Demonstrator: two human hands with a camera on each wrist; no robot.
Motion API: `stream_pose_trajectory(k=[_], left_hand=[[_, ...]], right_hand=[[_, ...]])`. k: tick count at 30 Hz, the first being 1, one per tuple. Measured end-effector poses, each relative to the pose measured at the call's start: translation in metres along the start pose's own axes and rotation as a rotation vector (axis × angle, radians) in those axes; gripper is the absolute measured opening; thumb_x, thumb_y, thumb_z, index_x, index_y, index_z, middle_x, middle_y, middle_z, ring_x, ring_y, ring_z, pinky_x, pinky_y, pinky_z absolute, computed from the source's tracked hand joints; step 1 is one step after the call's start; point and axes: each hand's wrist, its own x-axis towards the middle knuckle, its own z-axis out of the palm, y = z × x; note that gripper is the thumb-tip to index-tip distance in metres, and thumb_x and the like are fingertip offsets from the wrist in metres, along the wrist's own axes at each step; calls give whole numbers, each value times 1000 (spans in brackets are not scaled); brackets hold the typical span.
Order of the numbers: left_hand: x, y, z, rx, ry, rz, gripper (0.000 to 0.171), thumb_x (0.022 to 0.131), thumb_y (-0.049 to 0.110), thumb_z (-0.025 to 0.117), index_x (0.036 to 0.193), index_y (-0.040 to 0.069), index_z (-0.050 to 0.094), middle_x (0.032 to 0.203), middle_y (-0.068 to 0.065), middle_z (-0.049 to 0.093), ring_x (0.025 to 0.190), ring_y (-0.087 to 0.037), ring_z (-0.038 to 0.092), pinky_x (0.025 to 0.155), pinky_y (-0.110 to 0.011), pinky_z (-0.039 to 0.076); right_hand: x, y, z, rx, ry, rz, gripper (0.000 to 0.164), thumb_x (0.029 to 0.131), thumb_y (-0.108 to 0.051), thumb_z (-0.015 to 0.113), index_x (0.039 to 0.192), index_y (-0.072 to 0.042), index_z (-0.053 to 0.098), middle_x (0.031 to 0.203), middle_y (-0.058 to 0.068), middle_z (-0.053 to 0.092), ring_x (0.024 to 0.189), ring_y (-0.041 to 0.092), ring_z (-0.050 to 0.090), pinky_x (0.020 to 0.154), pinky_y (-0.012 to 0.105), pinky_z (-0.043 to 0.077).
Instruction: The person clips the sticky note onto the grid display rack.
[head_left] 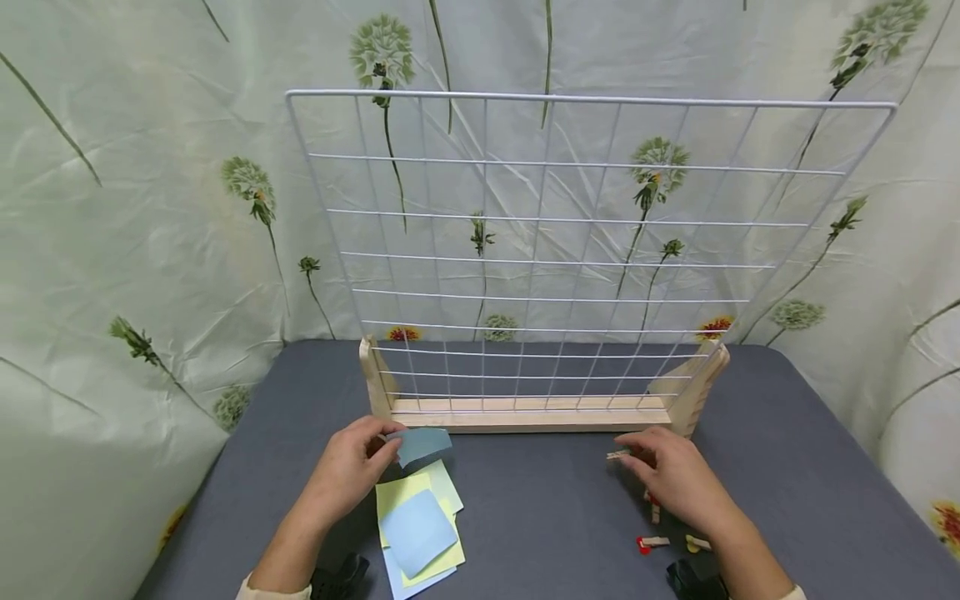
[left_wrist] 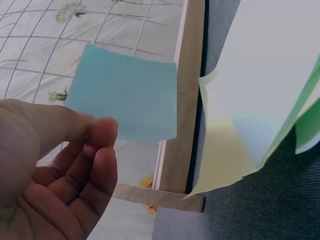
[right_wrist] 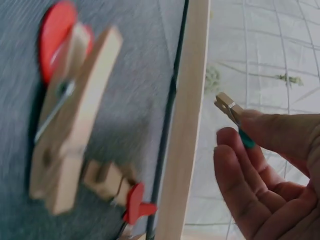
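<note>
My left hand pinches a blue-green sticky note by its edge, between thumb and fingertip. In the left wrist view the note stands flat and faces the camera. Just below it on the table lies a loose pile of yellow, green and blue sticky notes. My right hand pinches a small wooden clothespin with a green piece on it, the jaw end pointing away from the fingers. Under and beside that hand lie several more clothespins, among them one with a red decoration and one with a yellow decoration.
A white wire grid panel stands upright behind both hands, held in a wooden base with side supports. Grey cloth covers the table. A flower-print curtain hangs behind and at the sides.
</note>
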Motion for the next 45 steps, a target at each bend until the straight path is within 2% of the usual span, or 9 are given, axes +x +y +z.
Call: stream_pose_trajectory(k=[5, 10, 14, 24, 30, 38, 45], left_hand=[[3, 2, -1, 19, 21, 18, 21, 97, 5, 68, 116, 10, 73, 97, -3, 68, 76, -7, 65, 62, -24, 51], [7, 6, -1, 3, 59, 6, 25, 94, 5, 72, 119, 9, 69, 94, -4, 72, 78, -9, 67, 65, -24, 53], [8, 9, 0, -15, 106, -9, 21, 92, 6, 75, 111, 8, 68, 93, -5, 75, 76, -10, 69, 65, -22, 54], [10, 9, 0, 8, 180, -26, 9, 93, 12, 75, 101, 10, 70, 85, -4, 74, 70, -12, 66, 58, -23, 49], [11, 8, -3, -27, 181, -39, 10, 96, 13, 72, 105, 9, 73, 87, -4, 75, 77, -22, 72, 60, -23, 51], [11, 12, -10, -51, 190, -21, 13, 97, 12, 71, 108, 7, 75, 91, -6, 77, 79, -23, 75, 64, -22, 53], [14, 18, -11, -39, 191, -60, 11, 97, 14, 71, 105, 8, 76, 90, -5, 77, 79, -24, 75, 62, -23, 52]], right_hand=[[-1, -8, 1, 16, 139, -72, 31, 87, -8, 79, 117, -10, 75, 96, -2, 67, 78, 8, 63, 67, 25, 54], [1, -17, 4, 68, 233, -82, 29, 82, -5, 83, 110, -9, 76, 95, -1, 70, 80, 12, 69, 69, 26, 58], [3, -21, 6, 62, 265, -95, 26, 81, -3, 84, 106, -10, 78, 94, -1, 70, 79, 10, 69, 68, 25, 58], [9, -30, 11, 63, 367, -223, 35, 77, 0, 86, 110, -7, 77, 91, -2, 72, 77, 5, 68, 65, 24, 58], [14, -40, 12, 101, 391, -270, 31, 75, 0, 87, 103, -9, 77, 92, -2, 73, 78, 7, 69, 66, 20, 57], [21, -58, 18, 158, 344, -281, 28, 80, -2, 84, 106, -11, 77, 97, -4, 73, 83, 11, 71, 70, 24, 59], [29, -71, 23, 169, 341, -309, 27, 81, -4, 84, 105, -11, 78, 97, -2, 75, 82, 12, 72, 70, 26, 60]])
